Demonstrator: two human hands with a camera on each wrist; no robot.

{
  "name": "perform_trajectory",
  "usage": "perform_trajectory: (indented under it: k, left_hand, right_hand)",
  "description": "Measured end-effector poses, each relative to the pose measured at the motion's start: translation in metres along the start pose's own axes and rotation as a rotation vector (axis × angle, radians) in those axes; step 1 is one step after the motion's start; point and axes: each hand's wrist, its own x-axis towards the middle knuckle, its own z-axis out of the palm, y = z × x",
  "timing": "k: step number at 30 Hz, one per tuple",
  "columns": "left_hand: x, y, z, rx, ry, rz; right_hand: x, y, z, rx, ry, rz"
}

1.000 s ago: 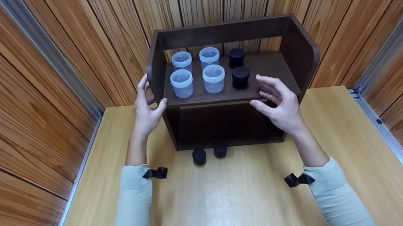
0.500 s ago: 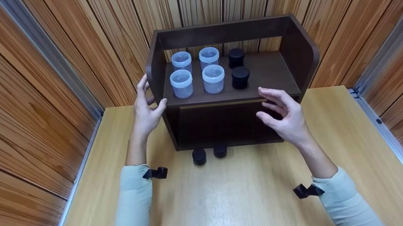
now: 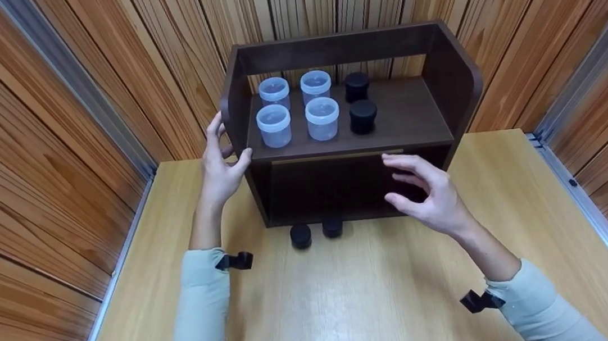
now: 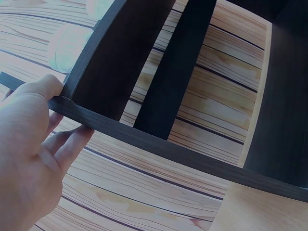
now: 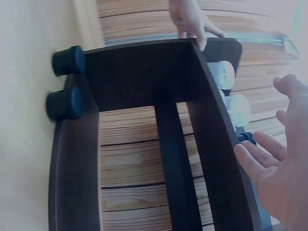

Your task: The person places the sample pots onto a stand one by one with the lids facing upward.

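A dark brown two-tier shelf (image 3: pixel 406 117) stands on the table. My left hand (image 3: pixel 220 171) grips its left side panel; in the left wrist view the thumb lies on one side of the panel (image 4: pixel 159 139) and fingers lie on the other. My right hand (image 3: pixel 431 194) is in front of the shelf's lower opening, fingers spread and loosely bent, holding nothing. Several translucent jars, such as the front-left jar (image 3: pixel 276 132), stand on the upper tier. Right of them are a front black jar (image 3: pixel 363 118) and a rear black jar (image 3: pixel 357 87).
Two more black jars, a left one (image 3: pixel 301 237) and a right one (image 3: pixel 332 227), sit on the wooden table (image 3: pixel 325 315) just before the shelf's lower front edge. Wood-patterned walls (image 3: pixel 303 1) enclose the back and sides.
My right hand has moved down and toward me, from beside the front black jar to before the lower opening. The left hand, shelf and jars stay in place.
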Motion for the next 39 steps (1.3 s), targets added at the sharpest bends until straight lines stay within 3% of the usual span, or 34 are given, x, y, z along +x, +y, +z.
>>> perform_trajectory:
  k: [6, 14, 22, 39]
  left_hand:
    - [0.001, -0.001, 0.0, -0.009, 0.008, 0.029]
    - [0.0, 0.002, -0.001, 0.025, 0.005, 0.003]
    - [0.0, 0.001, -0.001, 0.019, 0.003, 0.009]
    - [0.0, 0.0, 0.0, -0.018, 0.0, 0.011]
  right_hand:
    - [-0.005, 0.008, 0.001, -0.059, -0.054, 0.003]
    - [-0.008, 0.017, 0.006, -0.145, -0.109, -0.027]
    - [-0.012, 0.031, 0.013, -0.137, -0.14, 0.055]
    - [-0.029, 0.062, 0.047, -0.198, -0.281, 0.131]
